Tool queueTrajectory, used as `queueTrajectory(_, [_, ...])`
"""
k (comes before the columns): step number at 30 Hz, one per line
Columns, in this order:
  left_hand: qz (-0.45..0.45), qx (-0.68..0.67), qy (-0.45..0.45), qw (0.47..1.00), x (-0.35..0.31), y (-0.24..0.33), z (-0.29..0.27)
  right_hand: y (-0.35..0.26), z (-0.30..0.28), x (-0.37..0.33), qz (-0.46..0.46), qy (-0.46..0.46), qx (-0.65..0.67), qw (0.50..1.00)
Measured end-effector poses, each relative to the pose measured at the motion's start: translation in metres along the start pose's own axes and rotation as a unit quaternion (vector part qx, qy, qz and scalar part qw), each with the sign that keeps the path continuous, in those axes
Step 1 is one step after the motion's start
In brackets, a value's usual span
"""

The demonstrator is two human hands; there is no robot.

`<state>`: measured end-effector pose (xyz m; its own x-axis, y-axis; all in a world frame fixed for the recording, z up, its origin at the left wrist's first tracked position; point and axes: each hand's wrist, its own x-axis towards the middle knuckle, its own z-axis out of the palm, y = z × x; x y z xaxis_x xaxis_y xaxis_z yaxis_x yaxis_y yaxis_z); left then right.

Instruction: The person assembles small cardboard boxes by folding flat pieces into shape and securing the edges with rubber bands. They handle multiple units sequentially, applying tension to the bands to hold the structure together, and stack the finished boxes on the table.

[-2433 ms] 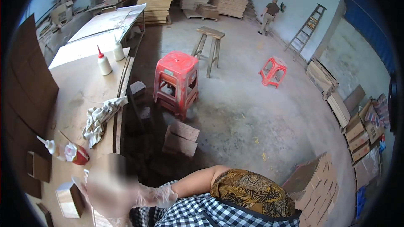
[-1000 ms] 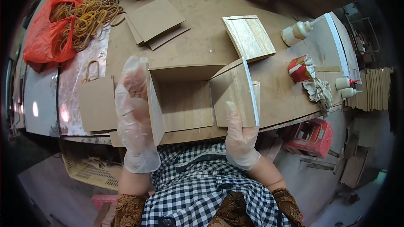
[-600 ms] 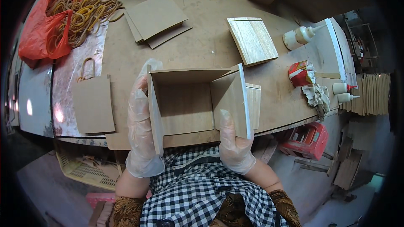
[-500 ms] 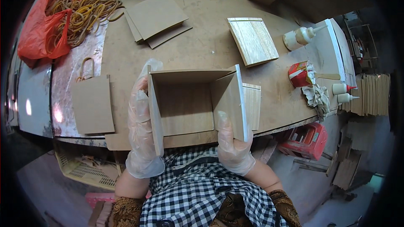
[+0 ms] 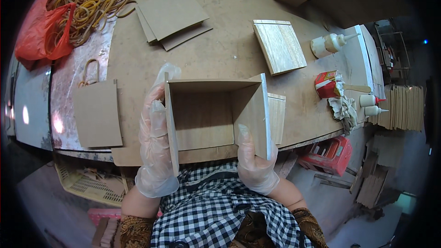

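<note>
The gloved left hand [image 5: 154,142] and right hand [image 5: 254,158] close their fingers on opposite side panels of the open plywood box [image 5: 216,117], pressing inward, apparently to keep its joints square, at the workbench [image 5: 220,50] near edge.

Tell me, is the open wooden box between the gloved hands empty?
Empty: the wooden box, held by left hand and right hand, shows only bare panels inside.

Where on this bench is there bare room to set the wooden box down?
The widest bare patch of bench lies between the cardboard sheets and the light wood panel stack, just beyond the open wooden box. The right end is crowded: glue bottle, red carton, rag. Rubber bands fill the far left.
</note>
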<state>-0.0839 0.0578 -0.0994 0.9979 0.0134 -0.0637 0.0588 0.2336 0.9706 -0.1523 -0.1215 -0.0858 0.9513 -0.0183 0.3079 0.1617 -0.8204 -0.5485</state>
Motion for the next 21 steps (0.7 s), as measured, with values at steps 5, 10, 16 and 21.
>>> queueTrajectory(5, [0.019,0.004,-0.036,0.999,0.001,0.007,-0.001,0.007,-0.002,0.006,-0.146,0.013,-0.08,0.986])
queueTrajectory(10, [0.032,0.057,0.0,0.998,0.008,0.03,0.018,-0.004,-0.004,0.013,-0.064,0.027,0.01,0.998])
queueTrajectory(16, [0.059,0.008,-0.023,0.998,0.004,0.009,0.003,-0.002,-0.008,0.019,-0.152,0.009,-0.064,0.986])
queueTrajectory(21, [0.099,0.143,-0.038,0.984,0.0,0.01,-0.003,-0.007,-0.004,0.019,-0.126,0.024,-0.069,0.989])
